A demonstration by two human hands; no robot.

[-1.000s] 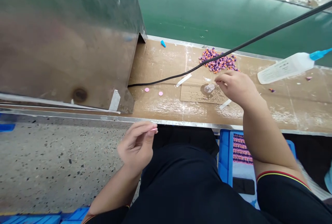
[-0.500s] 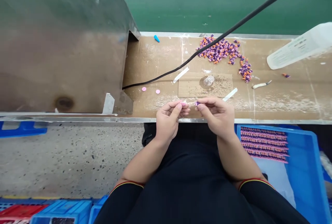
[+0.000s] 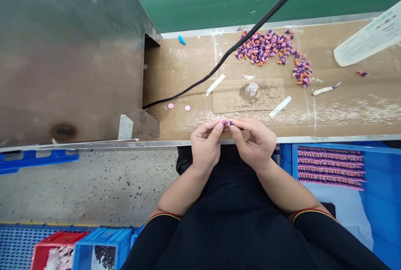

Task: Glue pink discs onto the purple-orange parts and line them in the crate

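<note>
Sheet-metal housing (image 3: 69, 61) fills the upper left, beside the tabletop (image 3: 188, 71), which is covered in brown cardboard and stretches off to the right. Below its near edge, on the right, a blue crate (image 3: 384, 211) holds straight rows of purple, orange and pink pieces (image 3: 330, 167). A black cable (image 3: 216, 69) climbs rightward from the housing's corner, passing in front of part of a pile of purple and orange pieces (image 3: 266, 49). At the right edge, a white bottle (image 3: 366, 38) slants up out of view. The left hand (image 3: 205, 147) and right hand (image 3: 255, 145) come together near the tabletop's front edge, fingertips close to each other. Between them and the pile lies a small cardboard sheet (image 3: 225, 99) carrying a clear, cup-like object (image 3: 251, 89). White strips (image 3: 280, 106) lie aslant near two of its corners, with a thin white tool (image 3: 324, 90) farther right. A blue cone-shaped tip (image 3: 181, 40) sits toward the back, and two loose pink discs (image 3: 187, 108) lie flat near the housing. The left thumb and finger pinch another pink disc (image 3: 222, 121), seen tilted, its longer outline running roughly left to right. Just beside it, the right thumb and finger pinch a small purple piece (image 3: 230, 123), its pale-edged end toward the disc; the fingers hide too much to tell its long axis.
</note>
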